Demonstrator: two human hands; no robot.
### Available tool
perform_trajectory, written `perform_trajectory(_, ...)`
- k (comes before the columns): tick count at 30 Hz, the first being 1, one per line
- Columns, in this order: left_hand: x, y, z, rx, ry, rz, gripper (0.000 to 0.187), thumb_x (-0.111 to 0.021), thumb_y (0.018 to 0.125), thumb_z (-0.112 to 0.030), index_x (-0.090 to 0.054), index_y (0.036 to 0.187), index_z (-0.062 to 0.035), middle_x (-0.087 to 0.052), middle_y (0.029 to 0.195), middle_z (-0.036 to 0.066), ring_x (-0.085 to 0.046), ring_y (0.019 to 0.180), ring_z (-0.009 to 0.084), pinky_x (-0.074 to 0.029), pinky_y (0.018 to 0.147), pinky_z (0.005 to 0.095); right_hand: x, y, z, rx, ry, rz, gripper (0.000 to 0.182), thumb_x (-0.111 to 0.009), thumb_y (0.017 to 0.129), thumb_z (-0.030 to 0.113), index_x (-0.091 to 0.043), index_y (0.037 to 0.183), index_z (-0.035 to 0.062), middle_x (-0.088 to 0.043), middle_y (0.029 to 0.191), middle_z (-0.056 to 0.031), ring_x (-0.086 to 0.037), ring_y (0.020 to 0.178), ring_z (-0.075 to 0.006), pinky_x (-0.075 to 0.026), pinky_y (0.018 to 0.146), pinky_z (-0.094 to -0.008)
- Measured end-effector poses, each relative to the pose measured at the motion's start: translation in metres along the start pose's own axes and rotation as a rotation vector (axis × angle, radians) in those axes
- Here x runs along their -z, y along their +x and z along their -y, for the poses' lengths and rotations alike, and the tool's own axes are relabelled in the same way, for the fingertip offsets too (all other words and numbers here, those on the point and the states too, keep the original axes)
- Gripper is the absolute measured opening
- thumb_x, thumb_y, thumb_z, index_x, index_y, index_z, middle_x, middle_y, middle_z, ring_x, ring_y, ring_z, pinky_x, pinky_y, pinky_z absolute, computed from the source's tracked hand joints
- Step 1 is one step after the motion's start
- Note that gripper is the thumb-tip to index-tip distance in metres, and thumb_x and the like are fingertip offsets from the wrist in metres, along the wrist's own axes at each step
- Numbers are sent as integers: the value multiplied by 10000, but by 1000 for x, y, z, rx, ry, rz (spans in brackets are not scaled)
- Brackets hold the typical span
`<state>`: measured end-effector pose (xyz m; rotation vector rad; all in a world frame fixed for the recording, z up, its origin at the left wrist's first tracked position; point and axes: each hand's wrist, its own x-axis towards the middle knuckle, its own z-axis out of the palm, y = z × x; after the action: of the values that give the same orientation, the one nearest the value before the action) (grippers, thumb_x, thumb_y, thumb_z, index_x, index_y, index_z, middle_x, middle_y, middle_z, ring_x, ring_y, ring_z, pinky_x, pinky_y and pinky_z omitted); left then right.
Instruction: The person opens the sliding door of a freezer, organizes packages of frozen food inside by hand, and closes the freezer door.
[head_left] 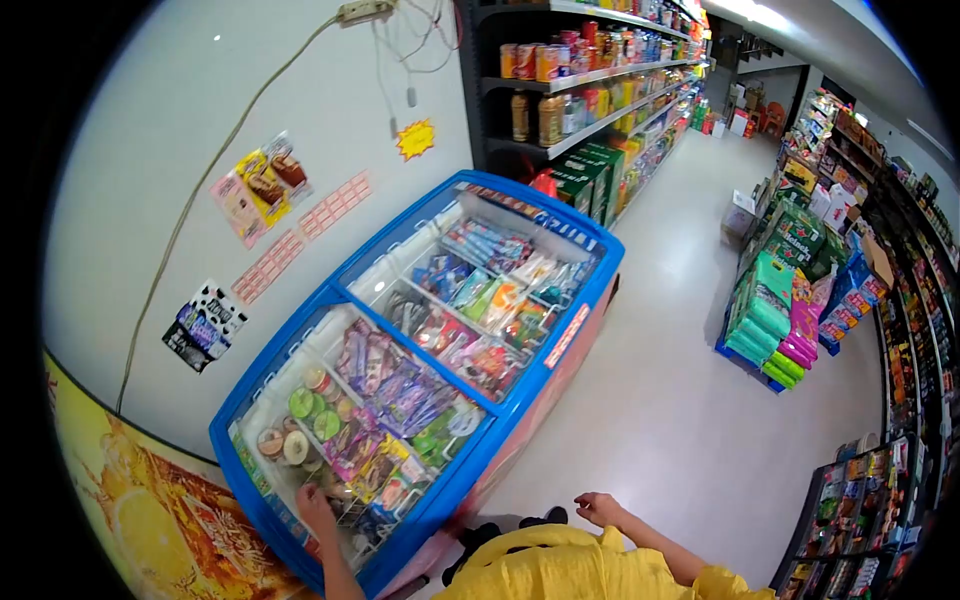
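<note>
A blue-framed chest freezer (612, 258) with glass lids stands against the wall, holding wrapped ice creams in wire compartments. My left hand (316, 506) is at its near left end, over the compartment below the round tubs (296, 447); its fingertips are too small to make out, and so is anything in them. Purple packets (408, 398) and yellow packets (378, 470) lie to the right of that hand. My right hand (598, 508) hangs over the floor, right of the freezer, with its fingers apart and nothing in them.
Stocked shelves (600, 75) run along the aisle beyond the freezer. Green and pink bags (765, 310) and green boxes (797, 232) are stacked right of the aisle. A goods rack (850, 510) stands at the lower right. Posters (262, 187) hang on the left wall.
</note>
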<state>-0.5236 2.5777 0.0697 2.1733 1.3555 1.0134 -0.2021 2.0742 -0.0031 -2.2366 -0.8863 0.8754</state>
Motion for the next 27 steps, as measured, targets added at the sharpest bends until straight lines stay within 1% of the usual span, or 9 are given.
perform_trajectory(2,-62,-7,-55,-24,-212,74,175,-579,866,-44,-600,1035,-1,-582,972,124,-586,904,262,-478,780,353,25,-8,-8,-51,126,-23,337,-627,843,254,-641,1116,57,-689,946,-133,-667,845,-241,-537,777,-339)
perform_trajectory(4,-108,-24,-155,-41,-305,202,167,-589,861,-44,-617,1022,-6,-590,966,129,-588,912,261,-479,789,335,42,-12,-23,-75,223,-68,332,-606,869,252,-635,1135,55,-691,930,-126,-660,824,-214,-529,767,-327)
perform_trajectory(6,-178,-32,-195,-250,-417,336,152,-602,848,-37,-631,995,-9,-599,932,128,-603,895,249,-486,769,324,64,-14,-22,-109,279,-132,333,-608,866,248,-632,1116,30,-689,940,-150,-665,832,-240,-528,773,-335)
perform_trajectory(8,-196,-47,-297,-324,-482,527,151,-612,840,-40,-635,986,-12,-610,924,128,-618,872,240,-489,765,318,81,-14,-26,-124,339,-173,337,-607,869,248,-627,1113,16,-690,940,-158,-662,823,-246,-524,767,-332)
perform_trajectory(12,-259,-55,-404,-548,-555,808,180,-609,840,-38,-625,1014,3,-628,939,104,-630,847,205,-490,760,308,118,-12,-44,-103,412,-200,331,-609,873,231,-623,1125,17,-692,942,-142,-652,826,-223,-520,758,-330)
perform_trajectory(16,-345,-45,-459,-282,-631,1103,217,-606,867,-77,-617,1069,0,-638,885,43,-607,809,114,-483,748,253,181,-9,-58,-140,400,-221,327,-617,874,199,-614,1144,16,-682,944,-136,-649,835,-213,-522,763,-327)
perform_trajectory(20,-447,-25,-503,-245,-820,1110,212,-598,888,-138,-631,1068,-30,-639,886,27,-605,801,105,-474,705,234,251,10,-78,-54,430,-264,373,-633,875,225,-595,1190,29,-662,1004,-142,-647,854,-225,-528,773,-334)
perform_trajectory(23,-504,2,-550,-27,-706,1199,264,-607,894,-186,-595,1125,-59,-623,957,27,-596,872,113,-465,736,238,322,25,-80,-23,309,-228,388,-635,874,225,-585,1201,22,-648,1038,-147,-646,869,-221,-530,781,-338)
perform_trajectory(27,-609,31,-583,192,-845,1016,387,-628,827,-134,-558,1194,-32,-643,929,64,-605,848,129,-478,694,279,416,39,-89,-68,248,-283,411,-642,872,231,-572,1220,24,-641,1078,-155,-644,910,-240,-532,787,-343)
